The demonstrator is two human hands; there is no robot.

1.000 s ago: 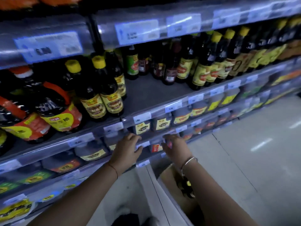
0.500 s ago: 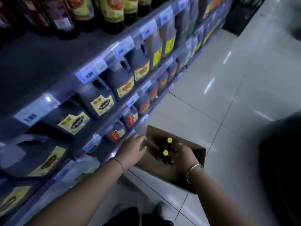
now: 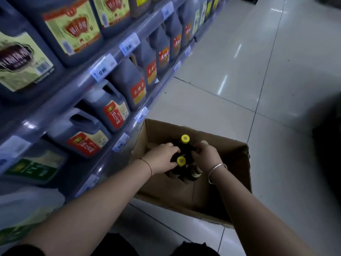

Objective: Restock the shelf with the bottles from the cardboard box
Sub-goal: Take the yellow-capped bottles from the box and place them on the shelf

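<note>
Both hands reach into an open box of bottles.

Left hand (image 3: 162,157) and right hand (image 3: 206,156) curl around dark glass, yellow-capped bottles (image 3: 181,163) standing in the brown corrugated cardboard box (image 3: 184,193) on glossy floor tiles (image 3: 230,74), beside the grey metal shelf (image 3: 118,58).

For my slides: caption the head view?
Both hands, left and right, grasp dark bottles in a cardboard box.

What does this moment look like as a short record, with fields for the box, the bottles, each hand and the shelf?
box: open cardboard box on the tiled floor beside the shelf
bottles: dark bottles, two yellow caps showing, upright in the box
left hand: in the box, on the nearer bottle
right hand: in the box, fingers on a bottle, silver bracelet on wrist
shelf: dark jugs, price tags on edges
</note>
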